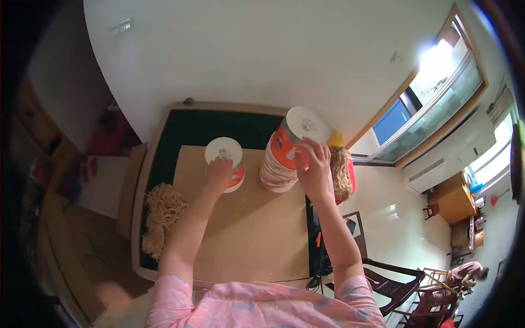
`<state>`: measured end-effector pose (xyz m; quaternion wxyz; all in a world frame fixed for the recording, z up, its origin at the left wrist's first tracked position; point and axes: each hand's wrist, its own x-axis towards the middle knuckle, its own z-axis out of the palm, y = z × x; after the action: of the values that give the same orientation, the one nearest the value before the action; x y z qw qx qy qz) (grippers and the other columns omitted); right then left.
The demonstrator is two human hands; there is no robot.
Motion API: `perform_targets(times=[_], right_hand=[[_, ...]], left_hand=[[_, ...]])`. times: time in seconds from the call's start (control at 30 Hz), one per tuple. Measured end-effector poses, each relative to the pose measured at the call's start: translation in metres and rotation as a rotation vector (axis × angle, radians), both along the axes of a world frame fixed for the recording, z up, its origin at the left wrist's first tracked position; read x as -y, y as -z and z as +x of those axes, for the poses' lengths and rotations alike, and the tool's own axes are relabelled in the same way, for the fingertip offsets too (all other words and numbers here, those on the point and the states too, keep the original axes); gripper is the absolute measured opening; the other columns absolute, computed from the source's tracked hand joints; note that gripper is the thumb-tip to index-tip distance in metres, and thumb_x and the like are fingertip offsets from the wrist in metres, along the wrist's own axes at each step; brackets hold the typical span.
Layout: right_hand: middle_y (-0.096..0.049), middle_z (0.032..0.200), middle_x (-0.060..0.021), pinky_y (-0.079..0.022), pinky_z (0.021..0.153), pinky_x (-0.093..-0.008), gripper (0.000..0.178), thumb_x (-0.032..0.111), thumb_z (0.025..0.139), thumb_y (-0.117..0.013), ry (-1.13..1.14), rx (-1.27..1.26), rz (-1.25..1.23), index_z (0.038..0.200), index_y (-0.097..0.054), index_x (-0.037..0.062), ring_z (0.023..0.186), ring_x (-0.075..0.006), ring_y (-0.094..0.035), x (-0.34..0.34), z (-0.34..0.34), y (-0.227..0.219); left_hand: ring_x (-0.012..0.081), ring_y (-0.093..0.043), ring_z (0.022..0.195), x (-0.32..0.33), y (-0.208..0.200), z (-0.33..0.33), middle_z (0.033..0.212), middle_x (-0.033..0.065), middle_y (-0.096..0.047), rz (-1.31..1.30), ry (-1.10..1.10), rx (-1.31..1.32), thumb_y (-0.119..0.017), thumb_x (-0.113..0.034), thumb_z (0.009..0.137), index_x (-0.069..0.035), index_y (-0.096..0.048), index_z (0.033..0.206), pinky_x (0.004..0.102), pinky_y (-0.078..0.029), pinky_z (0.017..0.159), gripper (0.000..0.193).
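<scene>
Near the middle of the board stands a tub (pixel 224 146) with a round white top and an orange-and-white side. My left hand (pixel 220 174) is closed at its near rim, fingertips on the white top. To the right rises a taller stack, its lower part a pale, striped-looking column (pixel 276 176) under an orange band. Above it leans another orange-and-white tub (pixel 306 123), tilted, with its white round end facing up. My right hand (pixel 314 169) grips this upper tub on its near right side; part of the fingers' contact is hidden.
Tan, noodle-like strands (pixel 164 216) lie in a heap at the board's left edge. A brown board (pixel 249 235) covers most of the dark green tabletop (pixel 219 123). Right of the table are a bundle of brown strands (pixel 342 177) and a dark chair (pixel 391 281). Another person (pixel 467 273) sits far right.
</scene>
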<state>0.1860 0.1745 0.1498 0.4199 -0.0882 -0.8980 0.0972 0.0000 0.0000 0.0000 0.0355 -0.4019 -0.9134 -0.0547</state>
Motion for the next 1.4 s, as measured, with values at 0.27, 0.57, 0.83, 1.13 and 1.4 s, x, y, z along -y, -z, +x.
perform_targets(times=[0.27, 0.57, 0.83, 1.13, 1.4], right_hand=[[-0.059, 0.093, -0.0068, -0.039, 0.086, -0.0402, 0.014, 0.002, 0.073, -0.060, -0.156, 0.145, -0.226, 0.086, -0.060, 0.0070, 0.090, -0.0274, -0.054, 0.046, 0.064, 0.074], [-0.061, 0.088, -0.0064, -0.040, 0.084, -0.0379, 0.012, 0.003, 0.076, -0.058, -0.208, 0.266, -0.369, 0.087, -0.062, 0.0070, 0.088, -0.0252, -0.055, 0.080, 0.069, 0.124], [-0.060, 0.087, -0.0072, -0.041, 0.085, -0.0379, 0.014, 0.002, 0.077, -0.058, -0.230, 0.270, -0.417, 0.089, -0.062, 0.0077, 0.088, -0.0266, -0.055, 0.096, 0.075, 0.125], [-0.053, 0.113, -0.0118, -0.044, 0.082, -0.0318, 0.036, -0.001, 0.076, -0.061, -0.109, 0.022, -0.789, 0.111, -0.053, 0.0038, 0.102, -0.0246, -0.052, 0.087, 0.070, 0.100], [-0.059, 0.070, -0.0032, -0.045, 0.059, -0.0219, 0.015, 0.007, 0.081, -0.064, -0.020, 0.254, -1.079, 0.091, -0.055, 0.0006, 0.065, -0.0083, -0.055, 0.120, 0.089, 0.157]], left_hand=[[0.0272, -0.056, 0.096, -0.001, -0.073, 0.027, 0.102, 0.0131, -0.058, 0.084, 0.086, -0.010, -0.053, -0.006, 0.083, -0.004, -0.057, 0.099, 0.0356, -0.050, 0.076, 0.017], [0.0297, -0.056, 0.096, 0.013, -0.073, 0.013, 0.100, 0.0170, -0.058, 0.164, 0.070, 0.049, -0.050, -0.002, 0.085, 0.000, -0.057, 0.098, 0.0378, -0.049, 0.079, 0.015], [0.0296, -0.055, 0.083, 0.033, -0.110, 0.021, 0.085, 0.0161, -0.055, 0.402, 0.104, 0.077, -0.054, -0.002, 0.079, -0.001, -0.053, 0.081, 0.0382, -0.045, 0.072, 0.002], [0.0121, -0.056, 0.074, 0.132, -0.151, 0.060, 0.079, 0.0019, -0.056, 0.889, -0.016, 1.031, -0.062, -0.009, 0.080, -0.005, -0.054, 0.085, 0.0267, -0.044, 0.061, 0.011], [0.0112, -0.057, 0.084, 0.210, 0.069, 0.130, 0.095, 0.0034, -0.060, 1.278, -0.284, 1.780, -0.059, -0.017, 0.085, -0.006, -0.054, 0.110, 0.0243, -0.046, 0.072, 0.028]])
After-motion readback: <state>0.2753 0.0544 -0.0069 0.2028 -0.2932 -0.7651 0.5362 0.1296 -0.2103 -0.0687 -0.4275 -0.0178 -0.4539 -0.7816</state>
